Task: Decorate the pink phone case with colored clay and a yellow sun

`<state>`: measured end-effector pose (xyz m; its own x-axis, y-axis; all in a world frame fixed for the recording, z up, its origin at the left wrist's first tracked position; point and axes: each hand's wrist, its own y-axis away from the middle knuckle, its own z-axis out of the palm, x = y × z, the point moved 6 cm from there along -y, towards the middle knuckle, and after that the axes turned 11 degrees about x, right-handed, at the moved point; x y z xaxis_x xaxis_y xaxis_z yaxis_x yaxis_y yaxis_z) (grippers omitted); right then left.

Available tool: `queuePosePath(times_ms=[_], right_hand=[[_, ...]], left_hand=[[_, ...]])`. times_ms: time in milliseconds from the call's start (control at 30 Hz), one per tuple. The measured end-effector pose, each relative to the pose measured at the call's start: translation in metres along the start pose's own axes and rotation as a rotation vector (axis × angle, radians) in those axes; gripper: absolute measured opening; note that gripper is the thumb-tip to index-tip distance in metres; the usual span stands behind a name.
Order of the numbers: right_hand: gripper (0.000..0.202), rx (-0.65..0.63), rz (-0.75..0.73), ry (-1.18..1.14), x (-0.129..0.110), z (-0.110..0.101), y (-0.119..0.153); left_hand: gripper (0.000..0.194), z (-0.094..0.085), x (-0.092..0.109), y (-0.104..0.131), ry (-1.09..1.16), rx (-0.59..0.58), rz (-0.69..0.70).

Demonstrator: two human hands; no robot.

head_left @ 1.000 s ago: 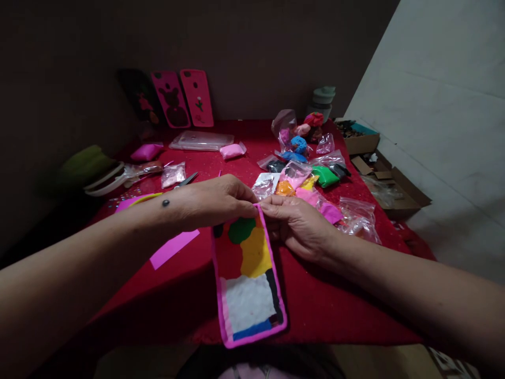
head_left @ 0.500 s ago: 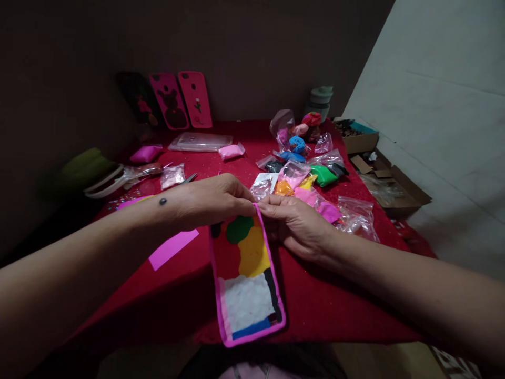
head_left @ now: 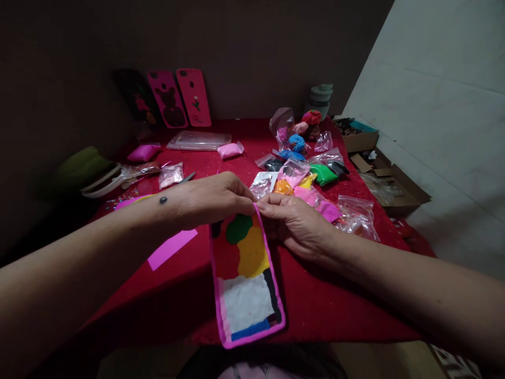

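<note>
A phone case (head_left: 248, 300) hangs tilted toward me over the near table edge. Patches of red, green, yellow, white, black and blue clay fill it, and a bright pink strip edges it. My left hand (head_left: 219, 197) covers the top of the case, its fingers curled around that end. At the top right corner, my right hand (head_left: 294, 221) pinches the pink edge between thumb and fingers. Both sets of fingertips meet at this corner; what lies under them is hidden. A flat pink strip (head_left: 173, 250) lies on the cloth beside my left forearm.
Bags of coloured clay (head_left: 292, 176) lie behind my right hand on the red cloth (head_left: 315, 300). Three decorated cases (head_left: 165, 100) lean at the back wall, near a clear case (head_left: 197, 140). Scissors (head_left: 187, 178) lie left; cardboard boxes (head_left: 402, 189) stand right.
Both hands keep their hold at the top of the phone case, with barely any finger movement. The view has shifted very slightly.
</note>
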<state>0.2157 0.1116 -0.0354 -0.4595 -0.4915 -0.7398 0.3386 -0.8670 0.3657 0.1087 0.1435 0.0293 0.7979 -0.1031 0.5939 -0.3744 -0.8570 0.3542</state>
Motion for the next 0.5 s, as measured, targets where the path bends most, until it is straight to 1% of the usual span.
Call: queuePosePath(times_ms=[100, 200, 333, 433, 500], right_hand=[[0.003, 0.012, -0.005, 0.007, 0.000, -0.001, 0.000], [0.005, -0.005, -0.003, -0.014, 0.001, -0.001, 0.000], [0.006, -0.007, -0.011, -0.037, 0.000, 0.000, 0.000], [0.006, 0.002, -0.007, -0.029, -0.001, 0.000, -0.001], [0.007, 0.006, -0.010, -0.037, -0.001, 0.000, -0.001]], left_hand=[[0.024, 0.000, 0.002, -0.002, -0.013, 0.013, -0.004], [0.026, 0.000, 0.003, -0.001, 0.002, 0.012, 0.007], [0.027, -0.006, -0.001, 0.003, 0.049, -0.002, 0.028], [0.026, -0.012, -0.005, 0.004, 0.113, 0.022, 0.057], [0.028, -0.014, -0.008, 0.004, 0.115, 0.049, 0.071]])
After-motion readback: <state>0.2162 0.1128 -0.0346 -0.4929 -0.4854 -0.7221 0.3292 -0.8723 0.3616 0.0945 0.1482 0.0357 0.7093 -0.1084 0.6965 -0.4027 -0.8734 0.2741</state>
